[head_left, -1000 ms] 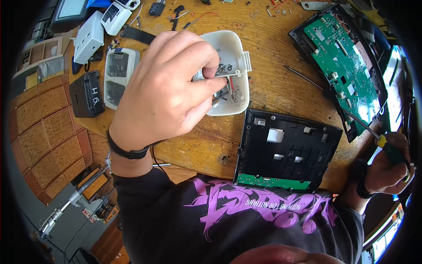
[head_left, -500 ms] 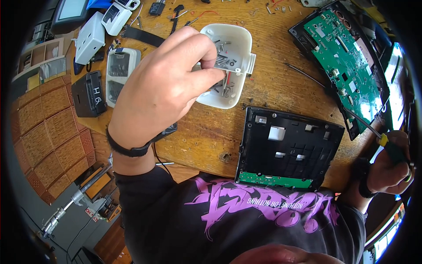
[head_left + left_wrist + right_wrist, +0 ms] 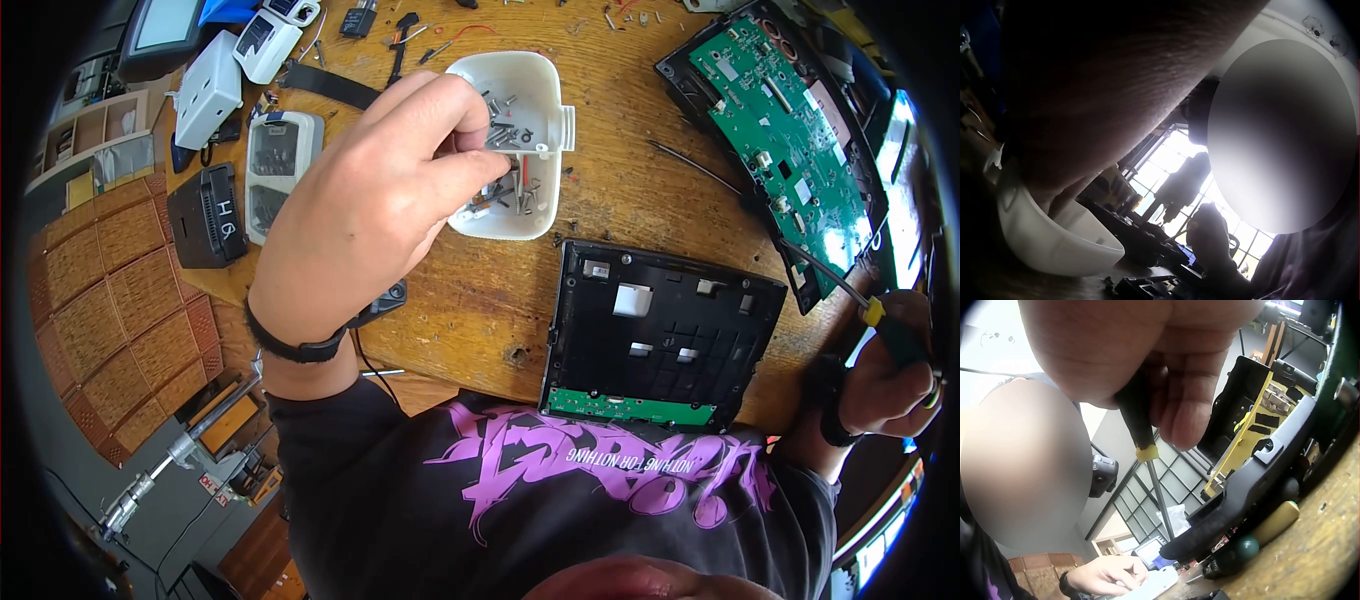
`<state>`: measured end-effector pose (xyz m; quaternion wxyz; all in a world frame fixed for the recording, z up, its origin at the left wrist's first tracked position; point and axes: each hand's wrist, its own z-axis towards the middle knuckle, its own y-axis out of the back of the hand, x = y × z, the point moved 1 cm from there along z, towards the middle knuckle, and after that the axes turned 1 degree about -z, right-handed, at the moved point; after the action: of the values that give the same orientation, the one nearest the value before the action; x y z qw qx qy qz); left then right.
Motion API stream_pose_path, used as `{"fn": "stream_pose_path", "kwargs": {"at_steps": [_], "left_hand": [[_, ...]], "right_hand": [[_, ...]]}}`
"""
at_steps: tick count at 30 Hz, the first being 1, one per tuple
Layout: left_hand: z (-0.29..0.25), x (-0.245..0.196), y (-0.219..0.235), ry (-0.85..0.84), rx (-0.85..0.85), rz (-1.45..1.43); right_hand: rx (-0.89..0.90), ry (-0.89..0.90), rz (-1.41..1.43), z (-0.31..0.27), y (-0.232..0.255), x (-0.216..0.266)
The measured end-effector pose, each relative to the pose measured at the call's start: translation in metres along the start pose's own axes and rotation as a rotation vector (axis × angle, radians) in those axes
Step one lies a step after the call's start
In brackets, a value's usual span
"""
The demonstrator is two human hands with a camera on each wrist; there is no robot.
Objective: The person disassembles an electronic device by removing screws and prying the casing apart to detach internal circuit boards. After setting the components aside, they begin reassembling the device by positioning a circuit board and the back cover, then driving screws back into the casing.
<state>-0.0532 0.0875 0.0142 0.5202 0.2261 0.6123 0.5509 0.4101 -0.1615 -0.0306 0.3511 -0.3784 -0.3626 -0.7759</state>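
Note:
My left hand [image 3: 365,195] reaches into a white divided plastic box [image 3: 535,85], thumb and forefinger pinching at its low divider. Several screws [image 3: 508,130] and small metal parts lie on both sides of that divider. In the left wrist view the box [image 3: 1054,247] appears tilted, with the fingertips hidden behind its wall. At the far right, my right hand [image 3: 882,390] grips a screwdriver [image 3: 895,335] with a dark green handle and yellow collar. Its shaft [image 3: 1159,494] slants over the edge of a black casing carrying a green circuit board [image 3: 775,125].
A black panel [image 3: 665,340] with a green strip lies at the near table edge. Another thin shaft [image 3: 695,165] lies left of the circuit board. A clear-lidded case [image 3: 283,175], a black box [image 3: 207,215] and white devices [image 3: 208,95] stand at left.
The white box has moved slightly away from the body with my left hand, and its screws have shifted. Loose screws show by the black panel's corner. My right hand keeps its grip on the screwdriver.

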Motion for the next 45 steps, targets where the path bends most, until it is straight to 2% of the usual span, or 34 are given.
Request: {"fn": "stream_pose_path", "kwargs": {"at_steps": [5, 6, 8, 9, 12, 14, 17, 18, 19, 20, 21, 23, 24, 26, 27, 30, 35, 38, 42, 45], "left_hand": [[-0.001, 0.003, 0.000, -0.015, -0.025, -0.037], [-0.001, 0.003, 0.000, -0.015, -0.025, -0.036], [-0.001, 0.004, 0.000, 0.016, -0.018, -0.088], [-0.001, 0.005, 0.000, 0.017, -0.019, -0.087], [0.000, 0.007, -0.001, -0.015, -0.040, -0.085], [-0.002, 0.009, -0.003, 0.023, -0.074, -0.102], [-0.004, 0.010, -0.009, 0.035, -0.088, -0.145], [-0.004, 0.010, -0.010, 0.034, -0.091, -0.150], [-0.004, 0.010, -0.011, 0.019, -0.107, -0.145], [-0.004, 0.009, -0.012, 0.005, -0.121, -0.138], [-0.004, 0.008, -0.013, 0.004, -0.122, -0.141], [-0.005, 0.007, -0.013, 0.013, -0.103, -0.148], [-0.004, 0.008, -0.014, 0.004, -0.100, -0.155], [-0.003, 0.008, -0.017, 0.009, -0.129, -0.172], [-0.003, 0.009, -0.017, 0.001, -0.137, -0.181], [-0.005, 0.013, -0.017, 0.009, -0.143, -0.202], [-0.007, 0.016, -0.020, 0.027, -0.163, -0.243], [-0.006, 0.018, -0.020, -0.021, -0.185, -0.265], [-0.007, 0.020, -0.023, -0.024, -0.224, -0.286], [-0.008, 0.021, -0.024, -0.018, -0.241, -0.323]], "right_hand": [[-0.050, 0.026, 0.031, 0.000, -0.005, 0.001], [-0.050, 0.026, 0.031, 0.011, -0.025, 0.004], [-0.140, 0.514, -0.316, 0.040, -0.079, 0.019], [-0.140, 0.516, -0.315, 0.039, -0.080, 0.020], [-0.175, 0.477, -0.342, 0.034, -0.081, 0.021], [-0.211, 0.384, -0.363, 0.030, -0.080, 0.020], [-0.217, 0.418, -0.452, 0.031, -0.076, 0.017], [-0.214, 0.419, -0.457, 0.020, -0.056, 0.012], [-0.100, 0.170, -0.111, 0.003, -0.022, 0.002], [0.014, -0.084, 0.235, 0.000, -0.016, 0.003], [0.014, -0.084, 0.233, -0.002, -0.013, 0.003], [0.152, -0.113, 0.249, -0.003, -0.020, 0.009], [0.146, -0.117, 0.241, -0.006, -0.028, 0.012], [-0.104, -0.133, -0.011, -0.011, -0.047, 0.017], [0.081, -0.042, 0.096, 0.005, -0.073, 0.040], [0.247, -0.023, -0.052, 0.024, -0.104, 0.068], [0.348, -0.040, -0.006, 0.043, -0.136, 0.087], [0.407, -0.047, 0.005, 0.052, -0.161, 0.095], [0.406, -0.010, 0.073, 0.055, -0.187, 0.089], [0.503, 0.024, 0.016, 0.060, -0.191, 0.089]]}}
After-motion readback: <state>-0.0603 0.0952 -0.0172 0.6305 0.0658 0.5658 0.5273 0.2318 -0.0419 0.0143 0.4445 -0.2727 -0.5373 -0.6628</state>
